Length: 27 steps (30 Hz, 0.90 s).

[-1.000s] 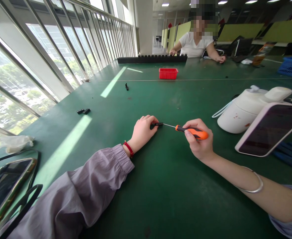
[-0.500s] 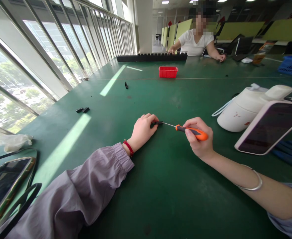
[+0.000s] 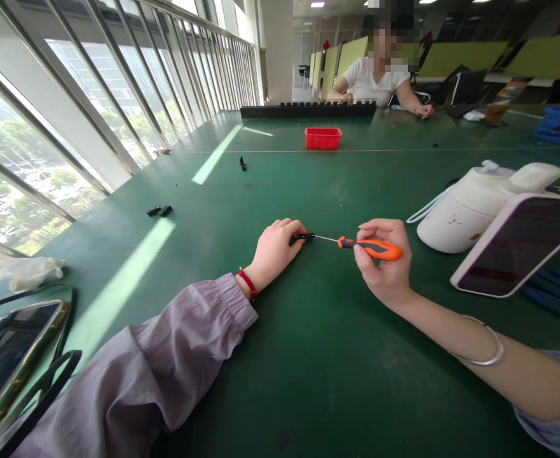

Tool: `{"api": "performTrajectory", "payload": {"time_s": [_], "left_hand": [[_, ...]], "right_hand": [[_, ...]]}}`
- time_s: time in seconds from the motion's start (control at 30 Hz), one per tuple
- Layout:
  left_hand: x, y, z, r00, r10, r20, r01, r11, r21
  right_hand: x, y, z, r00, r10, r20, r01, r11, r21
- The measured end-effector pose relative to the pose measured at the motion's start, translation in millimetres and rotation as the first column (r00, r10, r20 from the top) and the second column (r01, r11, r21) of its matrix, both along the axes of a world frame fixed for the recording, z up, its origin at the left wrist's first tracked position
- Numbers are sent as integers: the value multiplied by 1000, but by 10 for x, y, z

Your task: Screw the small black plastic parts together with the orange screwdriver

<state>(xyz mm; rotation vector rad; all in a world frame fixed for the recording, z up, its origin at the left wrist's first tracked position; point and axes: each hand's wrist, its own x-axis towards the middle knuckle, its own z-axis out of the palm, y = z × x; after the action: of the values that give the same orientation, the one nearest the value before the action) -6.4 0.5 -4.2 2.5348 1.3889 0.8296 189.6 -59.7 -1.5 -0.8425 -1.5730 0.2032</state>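
Observation:
My left hand [image 3: 280, 246] pinches a small black part [image 3: 306, 236] against the green table [image 3: 280, 356]; much of the part is hidden by the fingers. In my right hand [image 3: 385, 267] is a screwdriver [image 3: 377, 249] with an orange and dark grey handle, held nearly level. Its thin shaft points left, and the tip meets the right end of the black part. Whether the tip sits inside the part, I cannot tell.
Small black pieces [image 3: 165, 210] lie to the left, and another piece [image 3: 243, 164] farther back. A red bin [image 3: 323, 138] and long black rack [image 3: 308, 112] stand beyond, before a seated person [image 3: 377, 83]. At right are a white bottle [image 3: 465, 207] and propped phone [image 3: 518, 245].
The screwdriver handle has turned slightly and shifted a little right, with my right fingers repositioned on it. My left hand is almost still. Across the table, the black rack has slid right.

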Motion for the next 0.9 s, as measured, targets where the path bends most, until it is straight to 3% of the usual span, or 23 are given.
{"api": "performTrajectory", "payload": {"time_s": [0.17,0.33,0.5,0.63,0.8,0.9], "left_hand": [[3,-6,5,1000,-6,8,6,1000,-6],[7,-10,11,1000,-6,18,6,1000,-8],[7,-9,17,1000,-5,12,5,1000,-18],[2,-9,9,1000,-16,16,16,1000,-17],[5,-14,13,1000,-16,6,16,1000,-21],[6,-15,18,1000,-19,-3,19,1000,-15]], "right_hand": [[-14,-22,33,997,-34,66,37,998,-41],[-10,-17,27,992,-87,87,85,996,26],[9,6,-6,998,-29,52,30,999,-14],[23,-9,-17,988,-56,146,70,993,-91],[17,0,-12,990,-55,129,57,998,-15],[7,2,10,986,-20,164,26,999,-34]]}}
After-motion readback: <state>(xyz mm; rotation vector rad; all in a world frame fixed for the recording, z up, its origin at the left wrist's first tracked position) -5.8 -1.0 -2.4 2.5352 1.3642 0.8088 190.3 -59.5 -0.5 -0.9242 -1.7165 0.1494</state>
